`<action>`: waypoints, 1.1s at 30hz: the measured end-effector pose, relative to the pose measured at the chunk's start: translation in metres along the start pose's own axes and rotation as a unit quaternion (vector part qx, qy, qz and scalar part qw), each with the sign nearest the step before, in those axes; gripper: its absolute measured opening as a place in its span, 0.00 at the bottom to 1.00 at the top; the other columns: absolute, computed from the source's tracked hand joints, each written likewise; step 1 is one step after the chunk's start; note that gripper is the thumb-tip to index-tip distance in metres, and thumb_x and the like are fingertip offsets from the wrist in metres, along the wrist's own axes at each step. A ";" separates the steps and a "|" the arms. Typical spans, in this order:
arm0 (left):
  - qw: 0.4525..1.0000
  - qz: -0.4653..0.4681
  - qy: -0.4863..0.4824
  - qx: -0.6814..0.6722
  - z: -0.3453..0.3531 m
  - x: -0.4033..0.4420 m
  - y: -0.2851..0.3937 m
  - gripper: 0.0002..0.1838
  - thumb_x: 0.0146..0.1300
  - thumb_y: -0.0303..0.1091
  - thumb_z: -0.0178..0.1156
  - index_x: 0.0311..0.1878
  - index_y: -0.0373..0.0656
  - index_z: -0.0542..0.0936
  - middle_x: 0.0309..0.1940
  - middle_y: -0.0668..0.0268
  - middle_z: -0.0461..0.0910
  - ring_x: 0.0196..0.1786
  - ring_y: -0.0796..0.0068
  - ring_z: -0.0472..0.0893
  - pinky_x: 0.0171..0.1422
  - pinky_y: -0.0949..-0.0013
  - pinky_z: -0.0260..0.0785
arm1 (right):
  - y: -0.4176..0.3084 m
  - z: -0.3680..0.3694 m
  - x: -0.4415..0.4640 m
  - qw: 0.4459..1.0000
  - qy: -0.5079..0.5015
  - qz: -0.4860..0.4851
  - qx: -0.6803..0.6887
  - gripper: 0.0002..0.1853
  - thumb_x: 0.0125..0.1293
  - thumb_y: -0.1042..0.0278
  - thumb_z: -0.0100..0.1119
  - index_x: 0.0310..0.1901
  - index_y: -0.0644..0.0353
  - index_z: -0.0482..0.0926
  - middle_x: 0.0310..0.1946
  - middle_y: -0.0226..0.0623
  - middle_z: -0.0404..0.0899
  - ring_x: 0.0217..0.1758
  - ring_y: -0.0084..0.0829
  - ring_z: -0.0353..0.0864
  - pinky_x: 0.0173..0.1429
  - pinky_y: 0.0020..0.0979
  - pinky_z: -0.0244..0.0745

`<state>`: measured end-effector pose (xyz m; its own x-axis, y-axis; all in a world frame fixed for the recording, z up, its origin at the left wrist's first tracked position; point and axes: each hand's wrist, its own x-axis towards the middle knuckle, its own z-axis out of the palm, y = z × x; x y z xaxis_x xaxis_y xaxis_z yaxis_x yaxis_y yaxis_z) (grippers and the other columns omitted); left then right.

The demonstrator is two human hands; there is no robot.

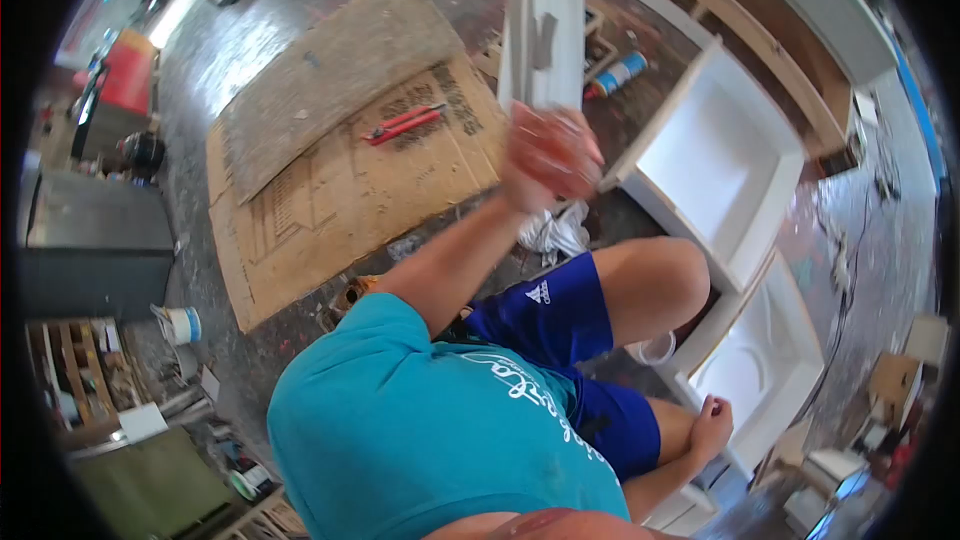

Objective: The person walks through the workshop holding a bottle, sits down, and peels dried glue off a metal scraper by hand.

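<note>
My left hand [552, 158] is smeared by motion, its fingers too blurred to read. It is in front of the near end of a long white board [565, 35] that carries a grey strip [544, 42]. Crumpled white cloth or plastic [558, 232] lies just below that hand. Curled closed beside my bent leg, my right hand [711, 427] is at the edge of a white drawer-like box [765, 340]. A small dark reddish spot shows at its fingertips; I cannot make out what it is.
Red-handled pliers or cutters [404, 125] lie on flattened cardboard [400, 185]. A blue-and-white tube [617, 73] is near the board. Another white drawer-like box [715, 155] stands beside my knee, with a wooden frame [740, 5] behind it. A clear cup [655, 348] sits by my legs.
</note>
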<state>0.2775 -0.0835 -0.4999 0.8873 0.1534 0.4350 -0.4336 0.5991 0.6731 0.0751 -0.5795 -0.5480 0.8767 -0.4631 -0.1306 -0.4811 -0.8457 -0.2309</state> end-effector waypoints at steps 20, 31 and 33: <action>0.967 -0.026 0.005 -0.255 -0.043 0.053 0.149 0.14 0.67 0.44 0.59 0.31 0.50 0.88 0.30 0.77 0.87 0.38 0.78 0.81 0.55 0.73 0.73 | 0.013 -0.003 -0.014 0.999 0.007 0.040 0.000 0.14 0.72 0.52 0.63 0.45 0.54 0.85 0.28 0.38 0.82 0.32 0.37 0.81 0.40 0.42 0.74; 0.963 -0.019 -0.030 -0.267 -0.014 0.058 0.148 0.07 0.61 0.37 0.67 0.27 0.50 0.86 0.27 0.79 0.85 0.37 0.82 0.80 0.51 0.78 0.73 | 0.011 -0.007 -0.013 0.998 -0.017 0.067 0.002 0.16 0.73 0.52 0.61 0.47 0.55 0.85 0.34 0.43 0.87 0.39 0.44 0.86 0.46 0.44 0.77; 0.958 -0.030 -0.041 -0.282 -0.013 0.059 0.150 0.07 0.60 0.37 0.68 0.27 0.50 0.86 0.27 0.79 0.85 0.36 0.83 0.80 0.50 0.79 0.73 | 0.009 -0.007 -0.014 0.998 -0.017 0.066 0.011 0.16 0.73 0.52 0.61 0.47 0.56 0.85 0.34 0.42 0.87 0.38 0.43 0.86 0.46 0.44 0.77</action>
<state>0.2667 0.0253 -0.3813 0.8823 0.0572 0.4671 -0.2079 0.9379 0.2778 0.0587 -0.5827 -0.5418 0.8049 -0.5608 -0.1939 -0.5930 -0.7717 -0.2298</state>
